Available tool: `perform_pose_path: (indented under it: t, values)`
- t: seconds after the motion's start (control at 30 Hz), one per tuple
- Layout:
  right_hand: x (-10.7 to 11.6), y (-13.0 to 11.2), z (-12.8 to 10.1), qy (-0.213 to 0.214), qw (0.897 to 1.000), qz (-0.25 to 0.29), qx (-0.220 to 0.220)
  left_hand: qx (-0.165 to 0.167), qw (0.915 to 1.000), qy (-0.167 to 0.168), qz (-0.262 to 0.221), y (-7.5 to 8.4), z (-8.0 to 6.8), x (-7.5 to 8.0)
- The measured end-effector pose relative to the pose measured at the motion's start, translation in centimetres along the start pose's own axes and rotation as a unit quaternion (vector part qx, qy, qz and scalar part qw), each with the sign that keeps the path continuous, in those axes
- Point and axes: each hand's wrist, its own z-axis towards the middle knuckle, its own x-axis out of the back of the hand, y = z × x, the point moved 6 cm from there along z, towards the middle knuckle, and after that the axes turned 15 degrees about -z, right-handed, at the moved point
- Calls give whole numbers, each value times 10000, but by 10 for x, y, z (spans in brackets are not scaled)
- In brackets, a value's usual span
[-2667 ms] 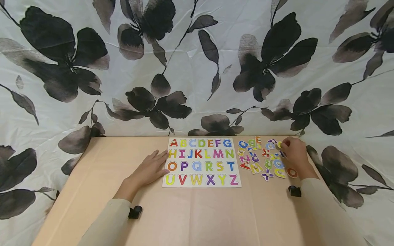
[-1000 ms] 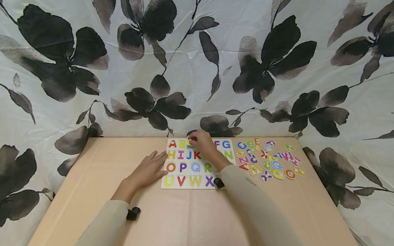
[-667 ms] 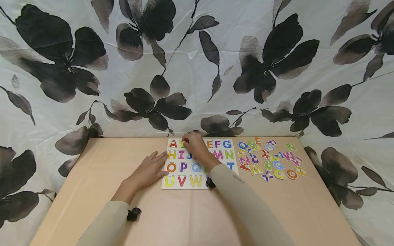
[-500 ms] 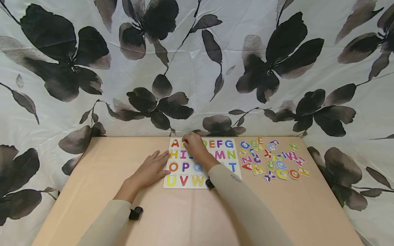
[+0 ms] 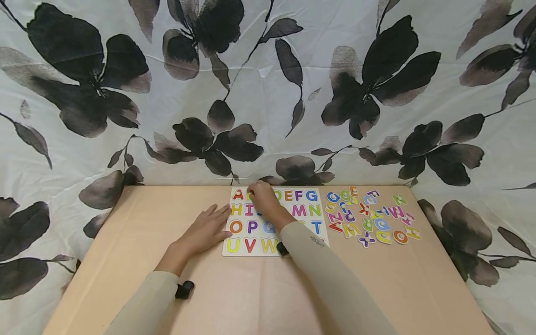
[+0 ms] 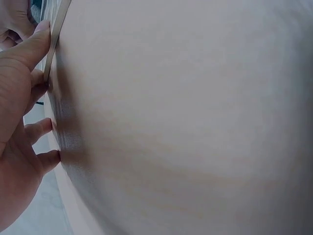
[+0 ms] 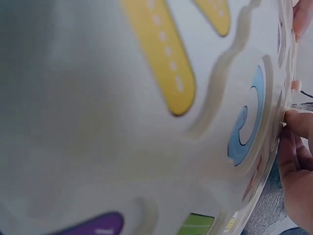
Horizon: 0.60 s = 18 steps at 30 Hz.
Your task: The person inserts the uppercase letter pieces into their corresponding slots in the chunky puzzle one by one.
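Resting flat, fingers straight, left hand (image 5: 204, 231) presses the left edge of the flat white alphabet puzzle board (image 5: 299, 219) on the smooth tan table (image 5: 125, 242). Right hand (image 5: 264, 199) sits curled over the board's top row near B; whether it pinches a piece, cannot tell. Loose colourful cut-out letters (image 5: 368, 216) lie scattered right of the board.
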Motion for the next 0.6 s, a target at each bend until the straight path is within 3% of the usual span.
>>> perform_pose_path:
  t: [0.37, 0.6]
  values:
    - [6, 4, -3, -100, 9998, 150, -45, 77, 10000, -41, 27, 0, 1, -4]
    - [28, 17, -10, -99, 9989, 450, -101, 184, 9998, -117, 20, -3, 2, -2]
